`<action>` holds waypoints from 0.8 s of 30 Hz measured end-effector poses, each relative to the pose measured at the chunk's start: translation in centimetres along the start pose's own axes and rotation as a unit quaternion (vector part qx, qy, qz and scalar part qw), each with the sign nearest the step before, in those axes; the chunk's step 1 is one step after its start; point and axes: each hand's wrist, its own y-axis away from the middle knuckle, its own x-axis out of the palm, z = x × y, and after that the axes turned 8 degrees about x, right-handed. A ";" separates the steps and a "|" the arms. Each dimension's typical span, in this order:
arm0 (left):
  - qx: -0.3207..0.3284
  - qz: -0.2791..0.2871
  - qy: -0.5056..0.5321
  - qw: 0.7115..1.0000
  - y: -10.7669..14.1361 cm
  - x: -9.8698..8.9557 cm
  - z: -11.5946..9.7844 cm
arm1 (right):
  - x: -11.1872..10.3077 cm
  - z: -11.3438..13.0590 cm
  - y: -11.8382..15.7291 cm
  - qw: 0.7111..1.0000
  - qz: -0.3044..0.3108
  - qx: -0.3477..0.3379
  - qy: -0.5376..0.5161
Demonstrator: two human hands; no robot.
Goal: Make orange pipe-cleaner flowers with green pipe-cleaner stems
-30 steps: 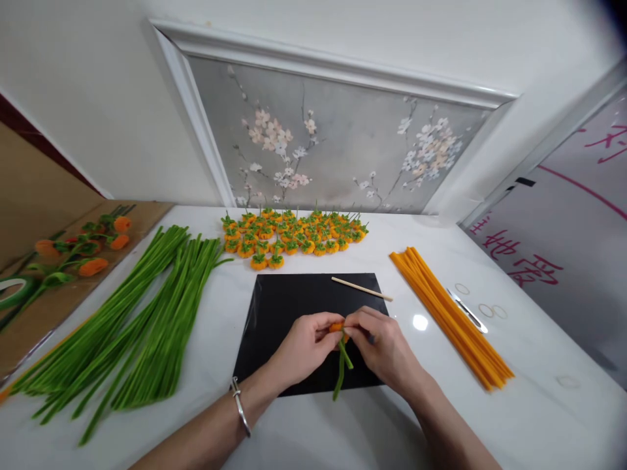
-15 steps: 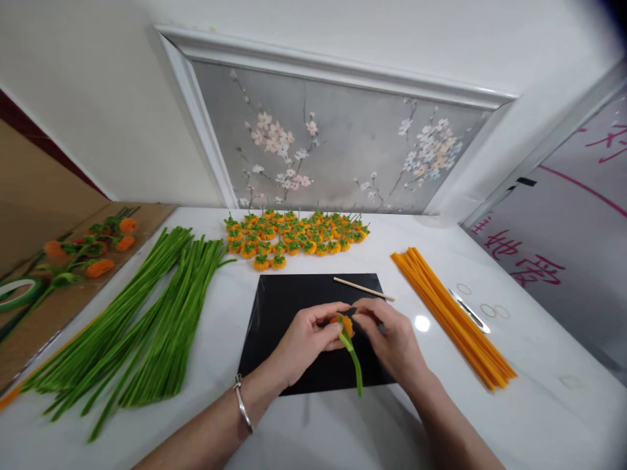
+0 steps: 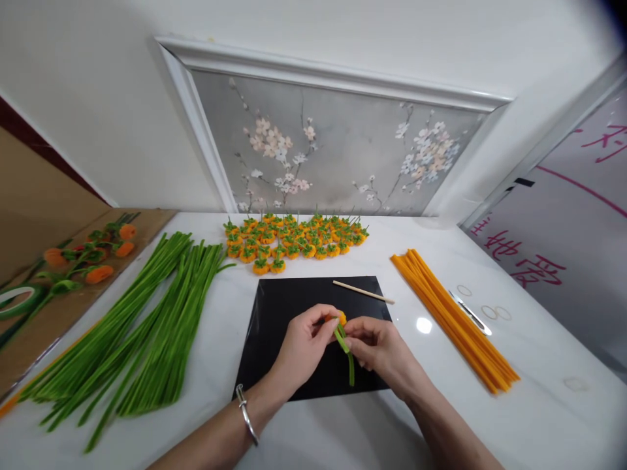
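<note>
Forearms angled inward, the left hand [image 3: 301, 346] pinches a small orange piece [image 3: 342, 318] above the black mat [image 3: 289, 307]. Two green strips [image 3: 341, 341] dangle from it, beside the right hand's [image 3: 385, 349] bunched fingertips; their grip is unclear.

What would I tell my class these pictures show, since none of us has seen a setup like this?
There is no machine here: a person works with bare hands, and a head-worn camera takes every picture, looking forward and down.

The left hand pinches a small orange piece with green strips hanging from it. The right hand is at those strips; whether it grips them is hard to tell.

On the white table lie a black mat with a pale stick, long green strands to the left, orange strands to the right, and, behind, many orange pieces with green tops.
</note>
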 end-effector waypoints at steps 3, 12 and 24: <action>0.001 -0.006 0.008 1.000 0.1 0.1 -0.1 | 0.4 -0.1 0.0 0.999 -0.009 -0.016 -0.050; 0.004 -0.004 -0.016 1.000 0.4 0.0 0.0 | 0.9 0.0 0.2 0.985 -0.047 -0.048 -0.161; 0.081 -0.016 -0.126 0.989 0.9 -0.1 0.4 | 0.6 -0.6 0.3 0.996 -0.073 -0.043 0.005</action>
